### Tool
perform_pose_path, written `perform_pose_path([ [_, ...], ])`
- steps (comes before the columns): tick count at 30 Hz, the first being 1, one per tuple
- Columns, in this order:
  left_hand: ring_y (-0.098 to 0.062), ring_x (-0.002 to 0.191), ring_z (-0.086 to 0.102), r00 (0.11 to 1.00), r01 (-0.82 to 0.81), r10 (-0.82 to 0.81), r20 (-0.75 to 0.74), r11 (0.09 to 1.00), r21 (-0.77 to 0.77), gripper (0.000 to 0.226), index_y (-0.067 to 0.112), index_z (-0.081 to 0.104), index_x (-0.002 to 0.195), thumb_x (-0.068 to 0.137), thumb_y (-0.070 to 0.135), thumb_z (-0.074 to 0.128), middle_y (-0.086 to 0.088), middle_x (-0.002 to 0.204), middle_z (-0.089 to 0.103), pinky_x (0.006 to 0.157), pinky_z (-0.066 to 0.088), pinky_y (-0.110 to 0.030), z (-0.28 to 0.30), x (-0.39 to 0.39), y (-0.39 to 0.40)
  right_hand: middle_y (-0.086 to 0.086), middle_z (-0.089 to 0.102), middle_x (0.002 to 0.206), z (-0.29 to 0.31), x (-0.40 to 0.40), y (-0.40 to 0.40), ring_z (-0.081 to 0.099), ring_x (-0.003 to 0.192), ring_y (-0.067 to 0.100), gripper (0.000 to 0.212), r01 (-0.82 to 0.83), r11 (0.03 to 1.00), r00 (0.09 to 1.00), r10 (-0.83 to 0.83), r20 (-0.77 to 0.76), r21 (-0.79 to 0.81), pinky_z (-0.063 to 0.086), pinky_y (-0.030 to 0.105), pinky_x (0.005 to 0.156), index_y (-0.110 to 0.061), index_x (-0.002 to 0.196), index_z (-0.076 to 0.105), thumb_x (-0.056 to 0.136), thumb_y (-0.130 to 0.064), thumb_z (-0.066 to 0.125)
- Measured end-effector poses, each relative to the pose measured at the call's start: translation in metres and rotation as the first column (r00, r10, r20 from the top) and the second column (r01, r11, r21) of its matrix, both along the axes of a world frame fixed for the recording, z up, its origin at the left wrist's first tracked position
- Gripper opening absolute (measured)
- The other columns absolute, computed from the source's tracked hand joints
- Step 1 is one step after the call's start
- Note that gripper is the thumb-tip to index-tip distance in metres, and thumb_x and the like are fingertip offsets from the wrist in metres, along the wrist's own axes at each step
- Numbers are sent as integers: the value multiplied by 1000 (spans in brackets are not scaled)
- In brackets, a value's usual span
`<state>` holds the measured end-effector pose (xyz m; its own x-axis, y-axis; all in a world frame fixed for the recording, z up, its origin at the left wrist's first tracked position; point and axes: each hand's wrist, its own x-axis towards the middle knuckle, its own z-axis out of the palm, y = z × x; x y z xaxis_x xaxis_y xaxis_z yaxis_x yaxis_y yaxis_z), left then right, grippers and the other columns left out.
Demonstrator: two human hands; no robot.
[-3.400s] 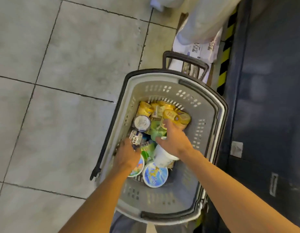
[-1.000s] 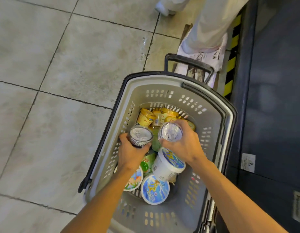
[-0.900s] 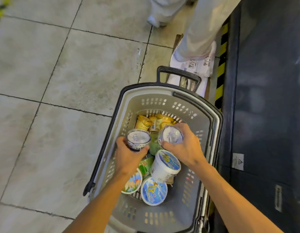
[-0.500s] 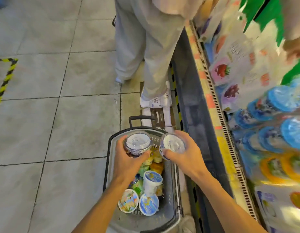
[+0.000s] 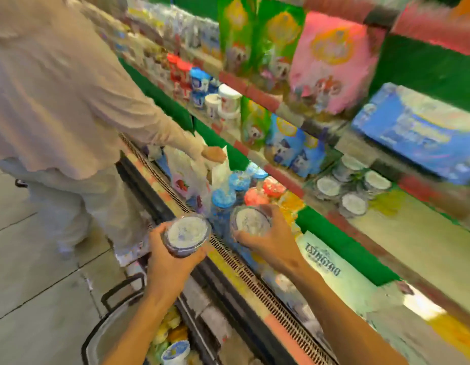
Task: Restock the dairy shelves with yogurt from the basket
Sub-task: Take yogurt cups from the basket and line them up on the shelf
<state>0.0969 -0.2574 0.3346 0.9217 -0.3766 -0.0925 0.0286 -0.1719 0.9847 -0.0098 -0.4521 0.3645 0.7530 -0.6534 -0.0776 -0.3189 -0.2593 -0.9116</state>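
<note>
My left hand point(image 5: 168, 264) grips a dark yogurt cup with a pale lid point(image 5: 187, 232), held above the chiller's front edge. My right hand point(image 5: 270, 239) grips a second cup of the same kind point(image 5: 250, 222), a little farther in over the bottom shelf. Several matching pale-lidded cups point(image 5: 352, 205) stand on the middle shelf to the right. The grey basket point(image 5: 97, 335) sits on the floor at the bottom left, with yellow cups and a blue-lidded tub point(image 5: 176, 349) inside. The picture is blurred by motion.
Another person in light clothes point(image 5: 57, 101) stands close on the left and reaches a hand point(image 5: 214, 154) into the same shelves. Blue and red capped bottles point(image 5: 228, 191) fill the bottom shelf ahead. A metal grille point(image 5: 244, 275) runs along the chiller's front edge.
Both hands have lifted a cup each out of the basket and carried them up and right to the shelves. My view has swung from the floor up to the chiller.
</note>
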Motion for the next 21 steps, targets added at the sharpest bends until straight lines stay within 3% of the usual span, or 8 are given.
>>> perform_pose_path([
  [3, -1, 107, 59, 991, 137, -137, 8, 990, -36, 83, 27, 38, 129, 64, 24, 90, 13, 120, 54, 88, 52, -27, 19, -23, -53, -12, 53, 120, 17, -48, -44, 54, 107, 2, 76, 143, 989, 989, -144, -18, -35, 33, -4, 77, -21, 129, 48, 67, -28, 91],
  [7, -2, 104, 62, 950, 310, -307, 52, 950, -39, 70, 33, 46, 115, 65, 16, 92, 14, 114, 59, 82, 53, -18, 27, -52, -132, -7, 59, 121, 22, -111, -95, 57, 112, 11, 76, 310, 949, 949, -312, -33, -48, 40, 13, 83, -26, 123, 52, 59, -37, 90],
  [10, -6, 108, 62, 907, 417, -415, 68, 909, -15, 81, 31, 47, 125, 60, 26, 95, 12, 121, 61, 89, 51, -25, 23, -75, -191, -13, 58, 114, 21, -151, -127, 57, 109, 12, 64, 401, 914, 915, -403, -23, -64, 39, 3, 76, -36, 112, 49, 65, -25, 92],
  [12, -4, 109, 60, 878, 471, -470, 90, 882, 8, 80, 31, 47, 126, 63, 21, 94, 13, 121, 60, 91, 50, -26, 17, -89, -228, -6, 58, 116, 17, -172, -146, 57, 106, 15, 67, 459, 884, 886, -463, -34, -86, 39, 4, 74, -34, 115, 47, 66, -23, 91],
  [16, 2, 105, 61, 831, 549, -548, 95, 836, 14, 68, 36, 52, 117, 66, 12, 91, 11, 117, 61, 83, 53, -19, -1, -104, -298, -2, 59, 122, -8, -196, -185, 57, 109, 19, 72, 549, 830, 830, -555, -49, -97, 44, 25, 86, -35, 122, 48, 64, -32, 90],
  [18, 3, 102, 62, 823, 556, -556, 120, 830, 33, 68, 28, 54, 120, 66, 11, 91, 11, 115, 63, 81, 52, -18, -6, -101, -321, -4, 59, 121, -17, -194, -198, 58, 108, 17, 72, 564, 821, 821, -569, -53, -83, 44, 22, 84, -36, 123, 48, 65, -33, 90],
  [21, 4, 99, 63, 802, 564, -568, 182, 822, 82, 67, 23, 58, 121, 64, 13, 92, 9, 112, 67, 77, 48, -11, -21, -90, -359, -8, 60, 117, -33, -181, -222, 59, 102, 11, 74, 581, 809, 809, -586, -38, -91, 40, 7, 75, -30, 126, 50, 64, -36, 90],
])
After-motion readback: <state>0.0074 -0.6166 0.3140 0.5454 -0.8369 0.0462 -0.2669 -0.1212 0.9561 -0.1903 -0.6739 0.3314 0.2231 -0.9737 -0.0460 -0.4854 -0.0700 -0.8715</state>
